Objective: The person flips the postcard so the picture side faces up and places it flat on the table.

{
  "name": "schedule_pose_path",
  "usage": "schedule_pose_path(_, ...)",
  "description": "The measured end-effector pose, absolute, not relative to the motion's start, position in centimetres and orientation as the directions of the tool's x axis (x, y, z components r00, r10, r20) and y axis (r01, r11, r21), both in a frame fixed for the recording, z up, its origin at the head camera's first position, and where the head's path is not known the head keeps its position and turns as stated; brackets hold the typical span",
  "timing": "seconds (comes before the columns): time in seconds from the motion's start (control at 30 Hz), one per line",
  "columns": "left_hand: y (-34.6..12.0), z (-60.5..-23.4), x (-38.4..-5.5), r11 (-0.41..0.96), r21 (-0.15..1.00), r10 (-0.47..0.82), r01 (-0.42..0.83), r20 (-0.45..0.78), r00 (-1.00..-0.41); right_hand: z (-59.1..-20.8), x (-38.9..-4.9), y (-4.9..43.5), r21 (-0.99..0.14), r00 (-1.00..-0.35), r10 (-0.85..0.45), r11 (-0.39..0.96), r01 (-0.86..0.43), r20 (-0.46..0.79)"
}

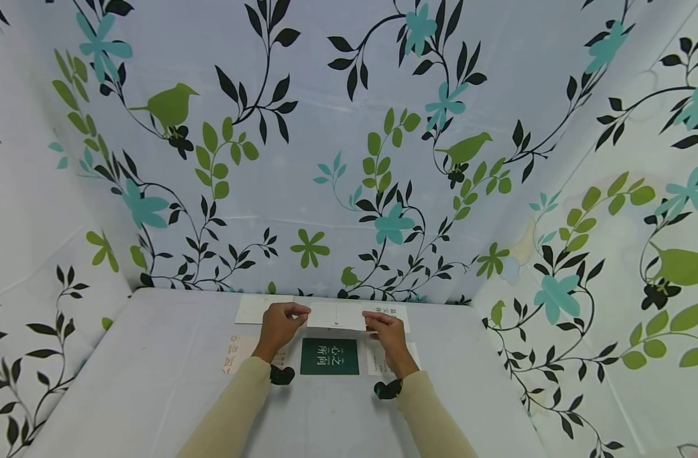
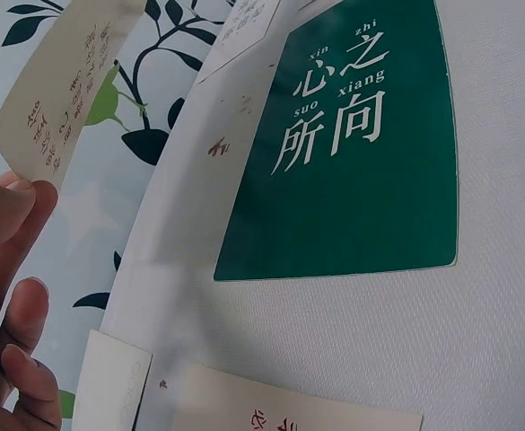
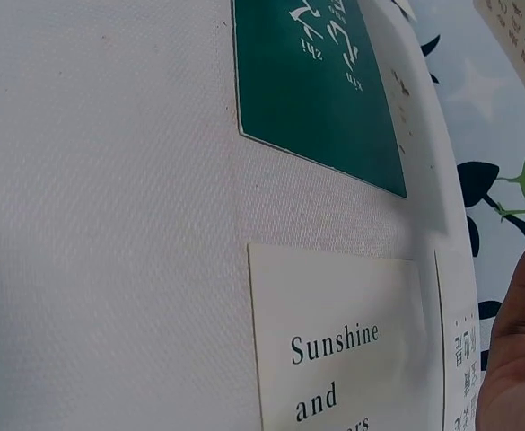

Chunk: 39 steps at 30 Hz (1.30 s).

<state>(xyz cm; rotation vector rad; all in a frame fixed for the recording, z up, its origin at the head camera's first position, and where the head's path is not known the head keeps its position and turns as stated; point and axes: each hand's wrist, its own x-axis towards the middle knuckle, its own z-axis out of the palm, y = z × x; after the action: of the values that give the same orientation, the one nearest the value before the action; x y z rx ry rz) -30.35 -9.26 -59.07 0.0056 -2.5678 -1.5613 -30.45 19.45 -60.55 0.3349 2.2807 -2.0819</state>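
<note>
Both hands hold a white card lifted at the back of the table, one at each side edge. The left hand pinches its left end between thumb and finger; its other fingers are loosely bent. At the right end, the right hand grips the edge with its fingertips. Lines of small dark writing run over the card's near face in the left wrist view. Just in front of the hands, a dark green card with white Chinese characters lies flat. The right wrist view shows only part of the right hand.
Pale cards flank the green one: one with orange characters at left, one reading "Sunshine and" at right. Behind them lie a blank-looking card and a card with dark characters. A patterned curtain hangs behind the white table.
</note>
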Motion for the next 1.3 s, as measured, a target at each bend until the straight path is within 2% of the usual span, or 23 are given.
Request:
schedule_pose_path(0.77, -9.16, -58.47, -30.27, 0.432, 0.898, -0.091, 0.088, 0.14, -0.986, -60.55, -30.4, 19.52, -0.987, -0.987, 0.105, 0.086, 0.133, -0.124)
schedule_pose_path(1.3, -9.06, -58.5, -30.26, 0.419, 0.902, -0.091, 0.106, 0.158, -0.983, -60.3, -30.1, 19.18, -0.988, -0.986, 0.137, 0.107, 0.109, -0.094)
